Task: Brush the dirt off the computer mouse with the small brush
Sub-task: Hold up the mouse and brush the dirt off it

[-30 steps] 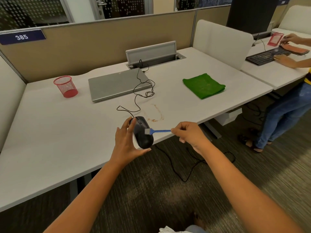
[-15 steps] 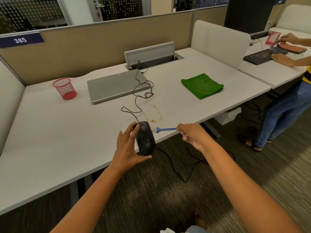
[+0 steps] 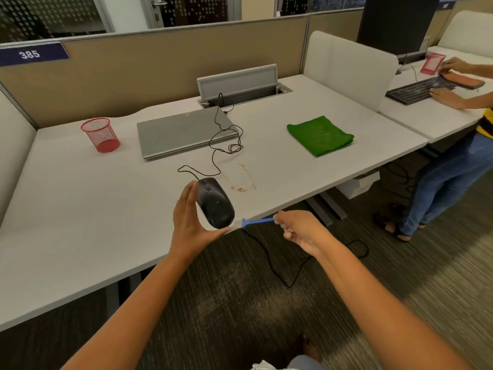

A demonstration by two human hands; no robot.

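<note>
My left hand (image 3: 190, 222) holds a black wired computer mouse (image 3: 214, 202) above the front edge of the white desk (image 3: 80, 222), fingers along its left side and thumb under its rear end. My right hand (image 3: 301, 231) pinches the handle of a small blue brush (image 3: 256, 222). The brush head points left and sits at the mouse's lower right end, touching or nearly so. The mouse's cable (image 3: 213, 145) loops back across the desk. Brown dirt (image 3: 242, 182) lies on the desk just right of the mouse.
A closed grey laptop (image 3: 181, 132), a red mesh cup (image 3: 100, 134) and a folded green cloth (image 3: 320, 134) lie farther back. An open cable hatch (image 3: 240, 86) is behind them. Another person (image 3: 453, 166) works at the neighbouring desk on the right, with a keyboard (image 3: 418, 90).
The brush swept off the mouse's top to the right, then came down to its lower right end. My left hand tilted the mouse and lowered it slightly.
</note>
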